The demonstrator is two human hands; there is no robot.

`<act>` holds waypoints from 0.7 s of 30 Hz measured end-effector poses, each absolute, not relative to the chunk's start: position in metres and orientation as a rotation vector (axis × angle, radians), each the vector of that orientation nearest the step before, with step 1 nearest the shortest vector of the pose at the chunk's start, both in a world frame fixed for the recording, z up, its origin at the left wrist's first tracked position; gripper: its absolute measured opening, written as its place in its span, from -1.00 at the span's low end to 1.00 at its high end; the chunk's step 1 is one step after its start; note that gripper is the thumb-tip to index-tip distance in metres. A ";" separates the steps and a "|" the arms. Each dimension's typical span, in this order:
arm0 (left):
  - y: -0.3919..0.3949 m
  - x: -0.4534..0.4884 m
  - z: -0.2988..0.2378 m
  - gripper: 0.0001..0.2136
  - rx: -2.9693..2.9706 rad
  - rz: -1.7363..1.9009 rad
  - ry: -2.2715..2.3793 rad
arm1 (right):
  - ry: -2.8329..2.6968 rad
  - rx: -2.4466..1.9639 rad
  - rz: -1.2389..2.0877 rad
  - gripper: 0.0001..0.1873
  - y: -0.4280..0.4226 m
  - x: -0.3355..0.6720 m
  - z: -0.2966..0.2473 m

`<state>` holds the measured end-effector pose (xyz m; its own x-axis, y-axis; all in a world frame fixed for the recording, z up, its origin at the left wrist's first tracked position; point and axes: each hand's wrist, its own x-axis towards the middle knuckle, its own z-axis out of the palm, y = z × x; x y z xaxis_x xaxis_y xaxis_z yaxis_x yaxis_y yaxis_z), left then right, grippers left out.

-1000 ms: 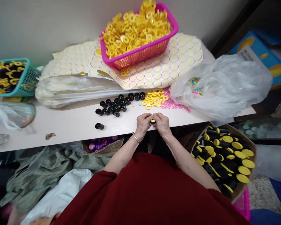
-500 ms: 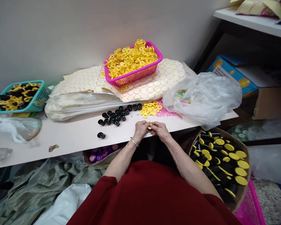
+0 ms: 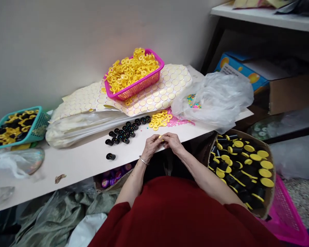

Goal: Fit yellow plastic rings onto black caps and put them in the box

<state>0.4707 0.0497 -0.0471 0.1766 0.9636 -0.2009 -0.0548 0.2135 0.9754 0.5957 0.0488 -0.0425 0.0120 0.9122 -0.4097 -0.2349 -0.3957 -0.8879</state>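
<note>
My left hand (image 3: 151,145) and my right hand (image 3: 173,142) meet at the table's front edge, fingertips pinched together. Between them shows a small yellow piece (image 3: 160,137); the fingers hide most of it, and whether a black part is joined to it I cannot tell. Just beyond the hands lies a pile of yellow ring-shaped pieces (image 3: 158,120), with pink beads (image 3: 179,120) spread beside it. Several short black cylinders (image 3: 125,133) stand grouped to the left, some with coloured specks inside. One black cylinder (image 3: 110,156) lies apart, nearer the edge.
A pink basket (image 3: 135,90) heaped with yellow pieces rests on sticker sheets (image 3: 170,82). A teal basket (image 3: 42,125) stands far left. Right of the hands are a clear plastic bag (image 3: 216,99) and, lower, a carton (image 3: 270,192) of black-and-yellow pieces. Purple items (image 3: 113,178) sit below the table.
The view has tilted and shifted a little. Both hands stay together at the edge, and the yellow piece now shows higher, at the left fingertips.
</note>
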 end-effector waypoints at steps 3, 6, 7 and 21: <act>0.048 0.469 -0.049 -0.52 1.194 0.909 1.088 | -0.748 -1.321 1.521 -0.76 0.043 0.597 -0.039; 0.042 0.478 -0.046 -0.60 1.329 0.976 1.100 | -0.756 -1.240 1.502 -0.63 0.028 0.608 -0.037; 0.039 0.482 -0.043 -0.63 1.379 1.012 1.092 | -0.739 -1.197 1.504 -0.57 0.021 0.613 -0.036; 0.004 0.510 -0.020 -0.67 2.068 1.015 0.860 | -0.734 -0.773 1.719 -0.38 -0.038 0.681 -0.047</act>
<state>0.5102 0.0036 -0.0197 0.4802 0.7828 0.3957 0.2621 -0.5585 0.7870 0.6808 -0.0384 -0.0473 -0.2271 0.9638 -0.1399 -0.5652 -0.2474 -0.7870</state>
